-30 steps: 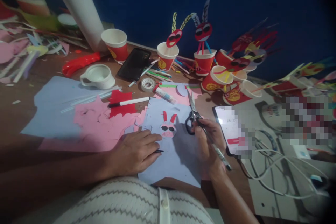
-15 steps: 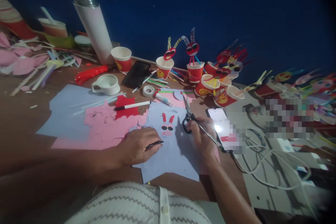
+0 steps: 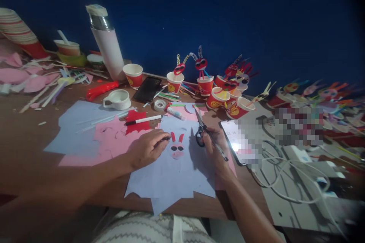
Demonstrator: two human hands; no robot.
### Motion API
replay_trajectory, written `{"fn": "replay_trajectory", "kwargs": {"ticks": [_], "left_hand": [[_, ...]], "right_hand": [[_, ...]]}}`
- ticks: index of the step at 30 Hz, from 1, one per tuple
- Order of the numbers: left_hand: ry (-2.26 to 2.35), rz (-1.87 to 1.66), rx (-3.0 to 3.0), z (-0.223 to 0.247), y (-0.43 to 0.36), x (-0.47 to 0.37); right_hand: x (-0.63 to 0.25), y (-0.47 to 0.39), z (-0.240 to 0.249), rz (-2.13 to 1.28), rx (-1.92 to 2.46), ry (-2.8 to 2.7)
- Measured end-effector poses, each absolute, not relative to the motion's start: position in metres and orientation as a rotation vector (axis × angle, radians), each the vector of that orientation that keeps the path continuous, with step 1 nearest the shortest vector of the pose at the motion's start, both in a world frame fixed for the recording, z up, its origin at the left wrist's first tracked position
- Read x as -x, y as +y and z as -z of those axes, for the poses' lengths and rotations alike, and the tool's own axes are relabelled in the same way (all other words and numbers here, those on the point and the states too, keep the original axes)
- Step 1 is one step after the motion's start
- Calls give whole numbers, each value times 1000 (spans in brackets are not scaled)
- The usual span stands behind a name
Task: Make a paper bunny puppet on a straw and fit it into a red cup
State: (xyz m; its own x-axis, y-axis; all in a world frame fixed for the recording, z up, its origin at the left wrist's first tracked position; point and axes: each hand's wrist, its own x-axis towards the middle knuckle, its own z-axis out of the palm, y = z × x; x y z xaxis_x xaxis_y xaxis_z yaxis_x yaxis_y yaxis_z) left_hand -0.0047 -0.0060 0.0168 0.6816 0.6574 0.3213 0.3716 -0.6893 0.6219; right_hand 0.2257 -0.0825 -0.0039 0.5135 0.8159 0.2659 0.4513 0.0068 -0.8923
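Note:
My left hand (image 3: 149, 146) is closed, its fingertips pinching a slim black piece that looks like a pen cap (image 3: 166, 139). Just right of those fingertips lies a paper rabbit face (image 3: 176, 152) with red ears, black eyes and a pinkish mouth. It rests on a light blue paper sheet (image 3: 171, 180). In my right hand (image 3: 215, 142) are black-handled scissors (image 3: 200, 131), blades pointing away from me, together with a clear-barrelled pen (image 3: 221, 150). The scissors stay to the right of the rabbit face, and my fingers partly hide their handles.
Pink paper scraps (image 3: 111, 136), a capped marker (image 3: 145, 120), a tape roll (image 3: 160, 104) and a glue stick (image 3: 176, 113) lie around the sheet. Behind stand paper cups (image 3: 205, 85) with paper figures. A lit phone (image 3: 235, 142) and white cables (image 3: 281, 193) are at right.
My left hand has moved up and away from me, to beside the rabbit's ears. The blue sheet and rabbit face have shifted. My right hand still holds the scissors and pen.

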Motion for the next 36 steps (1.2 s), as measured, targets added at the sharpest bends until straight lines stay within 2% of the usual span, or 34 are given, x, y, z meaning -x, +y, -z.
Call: {"fn": "replay_trajectory", "kwargs": {"ticks": [8, 17, 23, 36], "left_hand": [[781, -696, -2531, -17, -10, 3], [655, -442, -2905, -17, -14, 7], [700, -400, -2959, -12, -5, 4], [751, -446, -2975, -10, 1, -2]], "right_hand": [[-222, -85, -2, -419, 1643, -1165], [-220, -89, -6, -334, 1691, -1383], [-215, -94, -8, -293, 1713, -1441], [-220, -101, -16, -78, 1386, -1923]]}}
